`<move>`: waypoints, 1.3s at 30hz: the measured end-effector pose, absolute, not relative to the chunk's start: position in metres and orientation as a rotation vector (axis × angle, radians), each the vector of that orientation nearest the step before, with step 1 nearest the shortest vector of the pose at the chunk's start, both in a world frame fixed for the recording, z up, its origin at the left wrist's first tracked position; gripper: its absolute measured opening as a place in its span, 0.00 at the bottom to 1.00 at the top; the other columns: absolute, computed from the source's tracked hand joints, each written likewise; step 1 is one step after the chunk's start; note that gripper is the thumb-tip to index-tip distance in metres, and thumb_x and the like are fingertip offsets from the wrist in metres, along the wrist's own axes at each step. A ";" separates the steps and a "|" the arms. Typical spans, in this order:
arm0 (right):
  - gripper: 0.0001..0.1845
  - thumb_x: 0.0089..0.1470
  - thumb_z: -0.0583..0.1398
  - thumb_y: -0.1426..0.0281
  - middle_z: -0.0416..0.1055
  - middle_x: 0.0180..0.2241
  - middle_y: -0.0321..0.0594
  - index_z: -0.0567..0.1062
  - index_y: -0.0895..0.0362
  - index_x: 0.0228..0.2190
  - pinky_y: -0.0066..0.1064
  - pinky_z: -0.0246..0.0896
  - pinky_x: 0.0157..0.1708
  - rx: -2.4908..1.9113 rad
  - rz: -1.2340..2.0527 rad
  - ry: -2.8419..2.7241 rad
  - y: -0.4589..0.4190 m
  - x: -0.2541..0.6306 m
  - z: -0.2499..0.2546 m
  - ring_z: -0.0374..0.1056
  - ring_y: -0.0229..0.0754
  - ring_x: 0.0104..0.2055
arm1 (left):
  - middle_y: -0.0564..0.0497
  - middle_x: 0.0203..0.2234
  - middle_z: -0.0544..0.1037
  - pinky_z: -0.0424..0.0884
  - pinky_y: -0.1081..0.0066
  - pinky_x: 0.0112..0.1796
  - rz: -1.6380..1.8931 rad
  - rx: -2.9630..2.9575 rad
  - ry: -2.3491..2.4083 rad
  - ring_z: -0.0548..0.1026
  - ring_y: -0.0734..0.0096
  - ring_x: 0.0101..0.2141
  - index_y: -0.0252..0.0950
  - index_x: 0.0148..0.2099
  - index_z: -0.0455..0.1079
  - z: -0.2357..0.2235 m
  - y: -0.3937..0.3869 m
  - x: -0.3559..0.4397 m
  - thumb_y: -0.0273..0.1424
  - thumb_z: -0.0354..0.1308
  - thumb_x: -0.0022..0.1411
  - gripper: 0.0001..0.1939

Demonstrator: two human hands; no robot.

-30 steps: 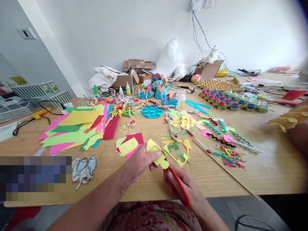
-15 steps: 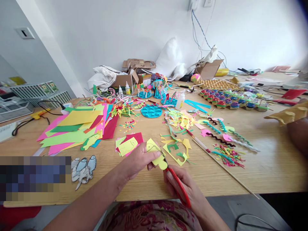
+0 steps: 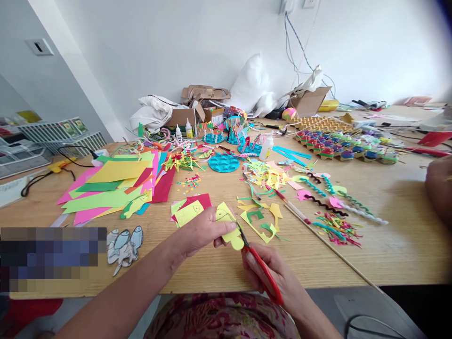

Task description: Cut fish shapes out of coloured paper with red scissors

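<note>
Between thumb and fingers, my left hand point(image 3: 205, 230) pinches a yellow paper fish cutout point(image 3: 225, 214) with drawn lines, partly cut along its edge. My right hand point(image 3: 266, 268) is wrapped round the red handles of a pair of scissors point(image 3: 266, 273), whose blades lie at the paper's right edge. Just beyond my left hand, a yellow card with a fish drawing point(image 3: 188, 213) rests on red and pink paper. Yellow and green paper offcuts point(image 3: 259, 226) lie right of the blades.
Stacked coloured paper point(image 3: 106, 197) and grey-blue fish cutouts point(image 3: 125, 245) lie to the left. A long wooden stick point(image 3: 335, 249), twisted pipe cleaners point(image 3: 325, 205) and paper shreds point(image 3: 268, 174) spread right. Farther back are a blue disc point(image 3: 223, 163), glue bottle point(image 3: 266, 148) and painted egg-carton pieces point(image 3: 346, 146). Another person's hand point(image 3: 439, 188) is at right.
At the right, the other person's hand no longer shows the tan egg-carton piece it had beside it. My hands keep nearly the same pose on paper and scissors; the view shifts slightly.
</note>
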State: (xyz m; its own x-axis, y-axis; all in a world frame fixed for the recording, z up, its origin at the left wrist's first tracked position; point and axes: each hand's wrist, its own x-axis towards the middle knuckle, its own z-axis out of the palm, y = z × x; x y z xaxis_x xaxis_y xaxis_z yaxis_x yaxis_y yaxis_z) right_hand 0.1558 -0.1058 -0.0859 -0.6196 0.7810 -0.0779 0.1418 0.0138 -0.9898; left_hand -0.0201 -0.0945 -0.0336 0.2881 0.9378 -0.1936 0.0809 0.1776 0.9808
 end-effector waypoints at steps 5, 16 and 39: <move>0.28 0.51 0.49 0.44 0.52 0.14 0.28 0.57 0.55 0.17 0.24 0.42 0.16 -0.957 1.684 -1.810 -0.106 0.157 -0.083 0.47 0.32 0.16 | 0.56 0.16 0.67 0.56 0.80 0.16 0.776 1.240 1.070 0.61 0.82 0.16 0.33 0.26 0.61 -0.031 -0.093 -0.025 0.36 0.57 0.49 0.11; 0.28 0.52 0.48 0.45 0.52 0.14 0.28 0.57 0.55 0.17 0.24 0.41 0.15 -0.951 1.686 -1.864 -0.106 0.159 -0.080 0.47 0.31 0.16 | 0.55 0.18 0.66 0.56 0.82 0.16 0.651 1.264 1.066 0.62 0.83 0.18 0.32 0.27 0.62 -0.022 -0.092 -0.033 0.34 0.56 0.50 0.10; 0.27 0.52 0.50 0.47 0.54 0.14 0.29 0.58 0.55 0.17 0.25 0.43 0.17 -0.957 1.677 -1.845 -0.104 0.158 -0.078 0.49 0.32 0.16 | 0.55 0.19 0.67 0.59 0.81 0.18 0.742 1.345 1.113 0.63 0.81 0.19 0.33 0.27 0.63 -0.025 -0.090 -0.033 0.34 0.55 0.52 0.09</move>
State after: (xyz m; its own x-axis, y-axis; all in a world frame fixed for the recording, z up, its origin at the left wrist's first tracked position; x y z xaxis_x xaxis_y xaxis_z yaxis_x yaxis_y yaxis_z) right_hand 0.1583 -0.1039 -0.0784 -0.6484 0.7531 -0.1116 0.1831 0.0119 -0.9830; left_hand -0.0332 -0.0896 -0.0253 0.3435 0.9198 -0.1898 0.1785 0.1345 0.9747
